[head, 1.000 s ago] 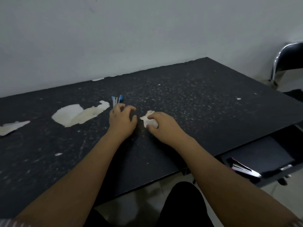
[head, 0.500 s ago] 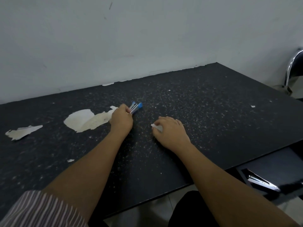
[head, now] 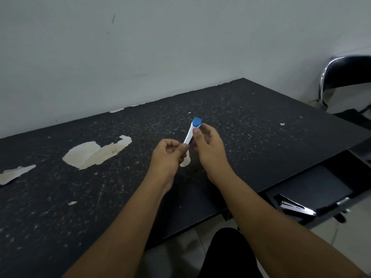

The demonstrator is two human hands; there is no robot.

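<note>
A small white stapler with a blue end (head: 191, 131) is lifted above the black table (head: 251, 141), tilted with its blue end up and away from me. My left hand (head: 165, 157) pinches its lower end between thumb and fingers. My right hand (head: 208, 149) grips its upper part near the blue end, thumb on the white body. A small white paper scrap (head: 185, 161) shows just below the hands; I cannot tell whether it lies on the table or is held.
The black tabletop has worn pale patches (head: 94, 153) on the left and white specks all over. An open drawer (head: 313, 189) at the right holds a black and silver stapler (head: 295, 206). A black chair (head: 349, 75) stands at the far right by the wall.
My left hand picked the blue and white stapler up from the table and brought it to the middle. My right hand left the paper scrap and took hold of the stapler's upper part.
</note>
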